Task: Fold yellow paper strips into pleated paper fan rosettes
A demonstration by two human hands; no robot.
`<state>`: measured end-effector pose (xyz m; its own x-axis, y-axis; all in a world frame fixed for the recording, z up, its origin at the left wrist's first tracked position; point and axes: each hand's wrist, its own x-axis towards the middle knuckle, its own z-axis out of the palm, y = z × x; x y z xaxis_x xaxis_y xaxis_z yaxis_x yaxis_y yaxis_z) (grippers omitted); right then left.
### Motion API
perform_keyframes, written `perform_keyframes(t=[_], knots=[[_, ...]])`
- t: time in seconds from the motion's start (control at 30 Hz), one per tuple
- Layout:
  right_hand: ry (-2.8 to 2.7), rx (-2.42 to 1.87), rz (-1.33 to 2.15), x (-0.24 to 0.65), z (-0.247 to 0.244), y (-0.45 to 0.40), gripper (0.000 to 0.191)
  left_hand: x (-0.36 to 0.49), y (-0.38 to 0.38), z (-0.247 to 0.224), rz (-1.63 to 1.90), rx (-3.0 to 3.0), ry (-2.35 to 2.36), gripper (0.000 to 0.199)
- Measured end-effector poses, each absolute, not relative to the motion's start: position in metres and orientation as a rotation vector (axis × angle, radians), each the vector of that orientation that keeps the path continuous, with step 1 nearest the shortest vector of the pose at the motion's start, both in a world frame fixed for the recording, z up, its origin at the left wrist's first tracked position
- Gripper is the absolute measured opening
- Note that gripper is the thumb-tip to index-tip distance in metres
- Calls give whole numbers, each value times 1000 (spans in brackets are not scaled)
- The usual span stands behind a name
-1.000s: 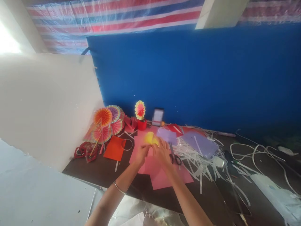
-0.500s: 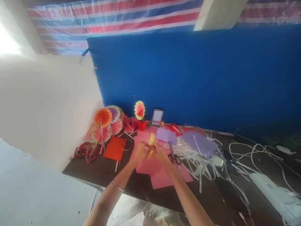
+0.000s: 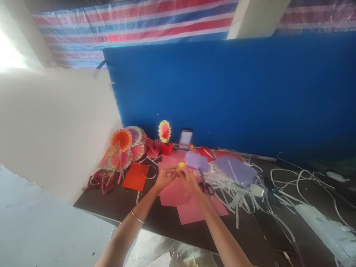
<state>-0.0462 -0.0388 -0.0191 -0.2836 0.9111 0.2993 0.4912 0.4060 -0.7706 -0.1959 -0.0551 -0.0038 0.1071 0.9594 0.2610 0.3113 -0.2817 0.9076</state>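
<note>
A small piece of yellow folded paper (image 3: 181, 165) is pinched between both hands above the pink sheets. My left hand (image 3: 166, 177) grips it from the left, fingers closed. My right hand (image 3: 189, 179) holds it from the right, its fingertips close to the left ones. Much of the paper is hidden behind the fingers. Beneath the hands lie overlapping pink paper sheets (image 3: 194, 213). Dark-handled scissors (image 3: 205, 184) rest just right of my right hand. A purple sheet (image 3: 196, 161) lies beyond it.
Several round paper fans (image 3: 121, 139) stand at the left, near a red pot (image 3: 167, 149) bearing a pleated paper flower (image 3: 164, 131). An orange sheet (image 3: 134, 177) and a ring (image 3: 150, 171) lie left of the hands. Paper strips (image 3: 236, 194) and white cables (image 3: 303, 176) spread rightward.
The yellow paper stood upright as a long strip between the fingers; now only a short, tilted part shows above them. Both hands have shifted slightly and stay together.
</note>
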Motion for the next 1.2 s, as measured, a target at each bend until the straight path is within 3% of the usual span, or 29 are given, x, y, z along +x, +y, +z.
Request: perform_keyframes(t=[0.53,1.2], knots=[[-1786,-1199,827,-42,-20,-46,20,-196,-51,-18,1272,1248,892,26],[-1838,-1226,742,-40,-37,-44,19,-203,-44,-14,1114,1689,983,18]])
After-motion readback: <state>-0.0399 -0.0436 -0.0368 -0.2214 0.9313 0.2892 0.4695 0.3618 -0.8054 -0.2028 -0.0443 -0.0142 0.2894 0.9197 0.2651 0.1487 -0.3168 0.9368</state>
